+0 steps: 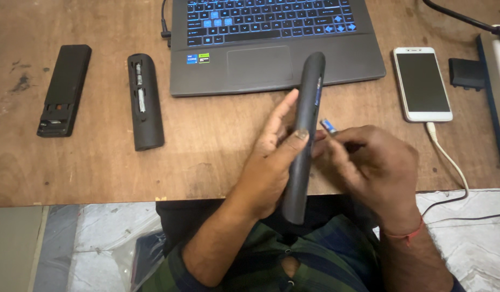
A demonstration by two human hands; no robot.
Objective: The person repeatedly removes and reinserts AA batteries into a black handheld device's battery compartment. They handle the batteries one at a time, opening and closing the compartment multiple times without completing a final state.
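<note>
- Left hand [271, 162]: fingers closed around a dark grey remote [305, 135], held on edge over the near edge of the tabletop [217, 146], its open side turned right toward the other hand.
- Right hand [369, 162]: fingers pinched on a small blue-tipped battery [329, 126], just beside the remote.
- Far left: a second remote [145, 101] lies back-up, compartment open, cell showing; a flat black remote [64, 89] lies farther left.
- Far side: laptop [277, 43]; white phone [422, 84] at right, cabled.

From my hands, I see the laptop [271, 46] at twelve o'clock, two remotes [145, 101] at ten, the phone [423, 83] at two.
</note>
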